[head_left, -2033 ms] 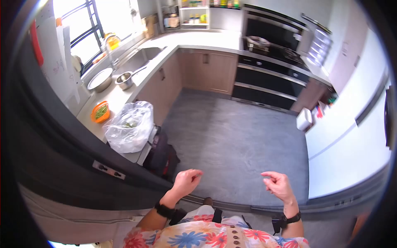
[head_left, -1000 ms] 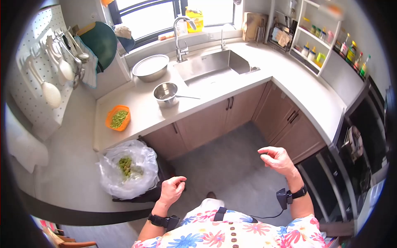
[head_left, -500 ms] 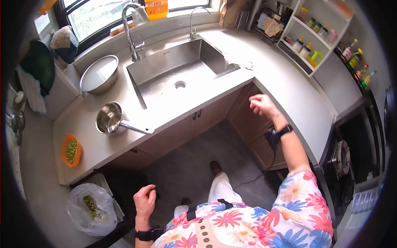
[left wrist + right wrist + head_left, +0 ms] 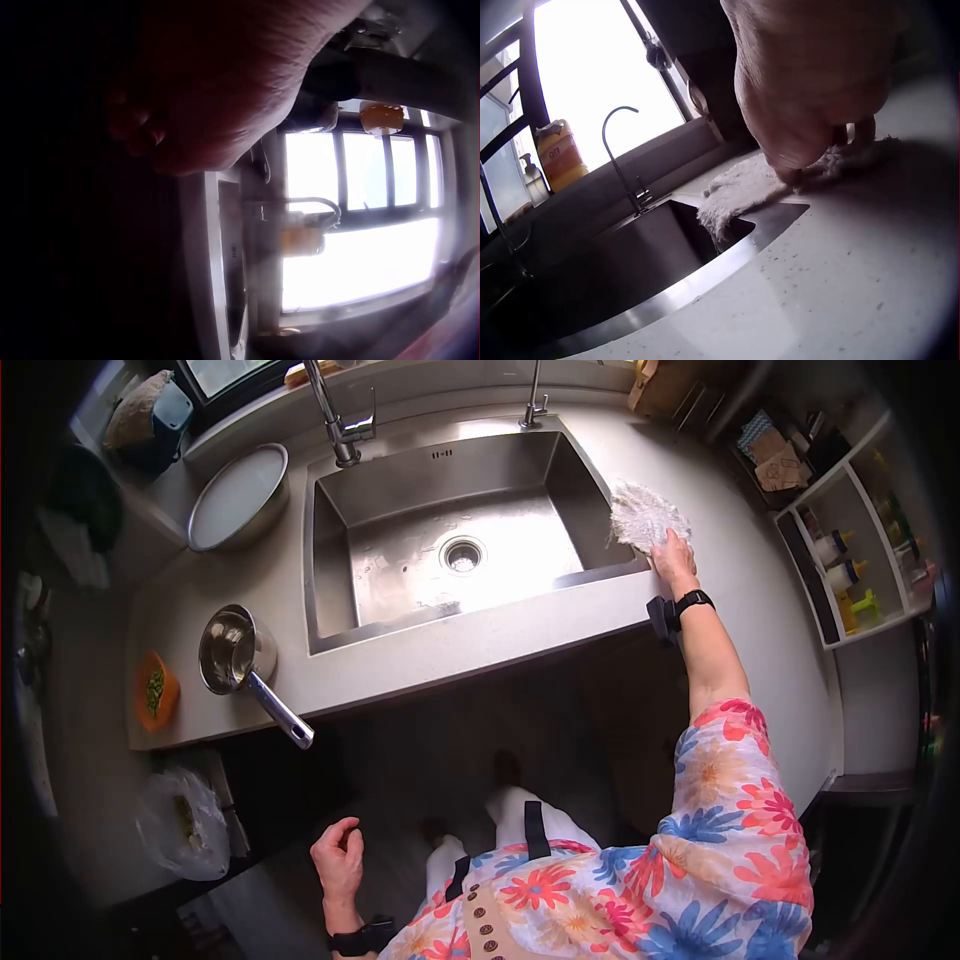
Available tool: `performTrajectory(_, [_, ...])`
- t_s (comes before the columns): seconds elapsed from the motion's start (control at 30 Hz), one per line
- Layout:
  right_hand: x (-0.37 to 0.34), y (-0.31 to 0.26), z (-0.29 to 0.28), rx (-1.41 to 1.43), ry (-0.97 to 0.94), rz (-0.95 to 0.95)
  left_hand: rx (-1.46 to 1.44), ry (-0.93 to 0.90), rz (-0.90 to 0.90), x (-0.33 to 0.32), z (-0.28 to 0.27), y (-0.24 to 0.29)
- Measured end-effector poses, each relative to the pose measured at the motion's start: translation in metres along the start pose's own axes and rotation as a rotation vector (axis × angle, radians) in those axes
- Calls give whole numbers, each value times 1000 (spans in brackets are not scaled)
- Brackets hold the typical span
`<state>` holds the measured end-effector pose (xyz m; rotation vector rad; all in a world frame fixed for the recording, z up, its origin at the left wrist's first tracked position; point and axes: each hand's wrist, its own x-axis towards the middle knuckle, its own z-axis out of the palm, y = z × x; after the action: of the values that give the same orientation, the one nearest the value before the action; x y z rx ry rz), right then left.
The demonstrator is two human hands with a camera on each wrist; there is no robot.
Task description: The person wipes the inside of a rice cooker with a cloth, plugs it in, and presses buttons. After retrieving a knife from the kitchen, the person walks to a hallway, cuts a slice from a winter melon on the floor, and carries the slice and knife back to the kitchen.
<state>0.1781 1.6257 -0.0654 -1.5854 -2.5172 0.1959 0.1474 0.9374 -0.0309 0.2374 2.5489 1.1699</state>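
At the right corner of the sink [image 4: 400, 575] lies a fluffy whitish cloth [image 4: 645, 517], one edge hanging over the basin. My right hand [image 4: 676, 555] has its fingertips on the near side of this cloth. In the right wrist view the fingers of that hand [image 4: 817, 90] curl down and pinch the cloth [image 4: 742, 187] against the counter. My left hand [image 4: 338, 857] hangs low in front of the body, loosely curled around nothing. Its wrist view is dark and shows the underside of the left hand [image 4: 225, 97].
Left of the sink stand a steel saucepan [image 4: 255, 650] with its handle over the counter edge, and a large bowl [image 4: 240, 500]. An orange basket [image 4: 167, 705] of green pieces sits at the far left, above a bag-lined bin [image 4: 205, 840]. A tap [image 4: 350, 435] rises behind the basin.
The person has come from the doorway up to the sink. My right hand has reached forward onto the cloth and taken hold of it. The left hand stays low and holds nothing.
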Motion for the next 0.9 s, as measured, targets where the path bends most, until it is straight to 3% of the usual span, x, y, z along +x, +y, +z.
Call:
performTrajectory(0.03, [4,1,0,-19,-16,1,-69,14,-134,-4,1,8])
performTrajectory(0.13, [15,6,3,-8,-62,-43,-51,49,-116,-14,5,13])
performTrajectory(0.2, [16,8,13,-15,19,-116,-51,61,-125,-22,7,18])
performTrajectory(0.27, [2,3,11,19,-76,-170,-23,77,-93,-35,1,12])
performTrajectory(0.33, [-24,3,14,230,-158,-225,-41,129,-94,-52,-9,2])
performTrajectory(0.37, [-46,-7,1,344,-347,-148,-52,176,-133,-63,-15,-6])
performTrajectory(0.4, [-70,-15,-5,413,-418,-212,-65,196,-118,-73,-21,-17])
performTrajectory(0.57, [-248,-91,-43,753,-916,-360,-124,266,-124,-147,-65,-83])
performTrajectory(0.63, [-386,-163,-65,871,-1135,-470,-141,349,-93,-201,-100,-132])
performTrajectory(0.73, [-508,-222,-62,987,-1466,-503,-125,461,-71,-256,-142,-178])
performTrajectory(0.9, [-704,-330,-59,798,-1901,-771,-143,566,-137,-334,-214,-232])
